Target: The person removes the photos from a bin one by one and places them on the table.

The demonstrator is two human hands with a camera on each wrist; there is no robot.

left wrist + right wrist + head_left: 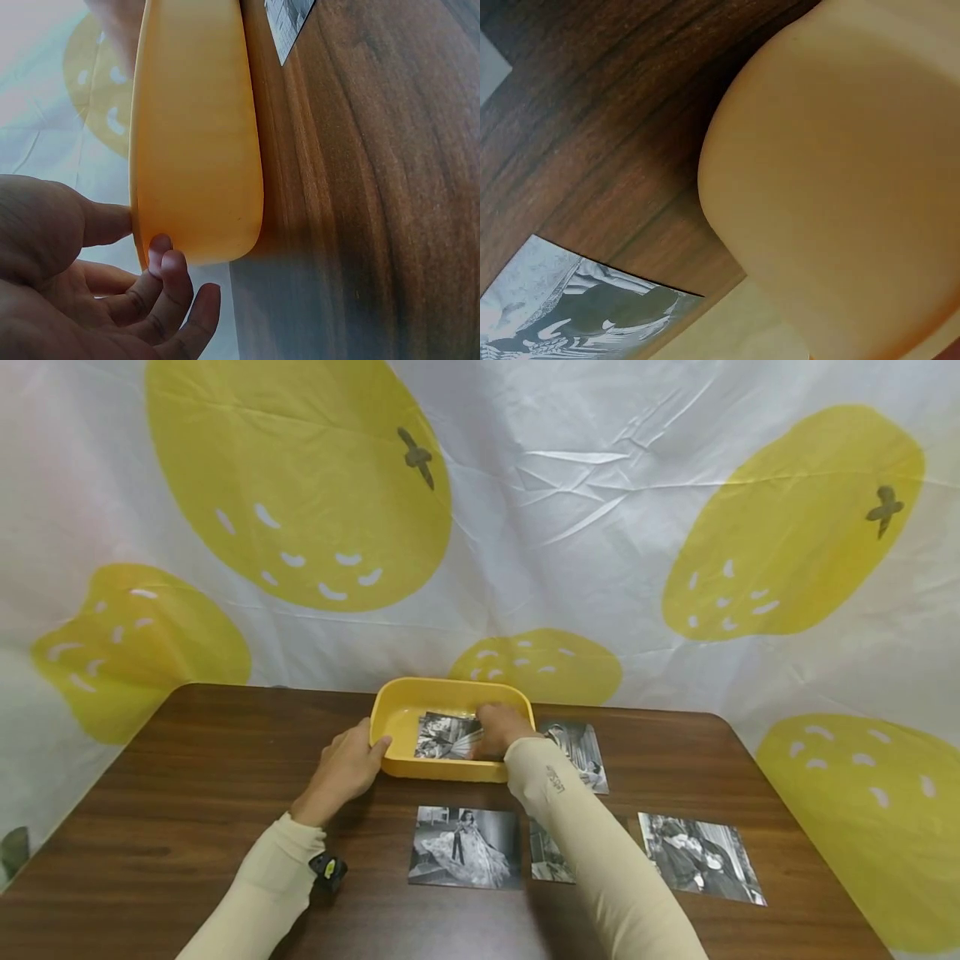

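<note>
My left hand gripped the yellow bin by its rim; my right hand was inside at the photos, its grip too hidden to tell. Handling them seemed the step, next calling for a steady bin

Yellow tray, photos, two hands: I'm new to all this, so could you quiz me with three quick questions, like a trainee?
1. Multiple choice: where does the left hand touch the yellow tray?
A) right end
B) left end
C) middle of the floor
2. True or false: the right hand reaches into the tray.
3. Fill in: the leftmost photo on the table is black and ____.

Key: 1. B; 2. True; 3. white.
</note>
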